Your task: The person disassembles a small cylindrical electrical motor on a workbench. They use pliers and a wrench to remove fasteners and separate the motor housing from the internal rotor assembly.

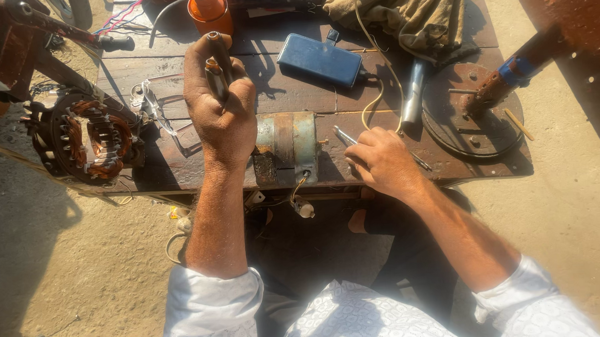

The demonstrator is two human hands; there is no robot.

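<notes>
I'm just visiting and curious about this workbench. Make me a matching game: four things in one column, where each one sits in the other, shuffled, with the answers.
Things:
1. small electric motor
2. blue box
3. copper-wound stator
4. orange can

Places:
A. far edge of the wooden bench, beyond the left hand
B. left end of the bench
C. between the two hands, at the near edge
D. middle of the bench, beyond the right hand

Pairs: 1-C, 2-D, 3-B, 4-A
</notes>
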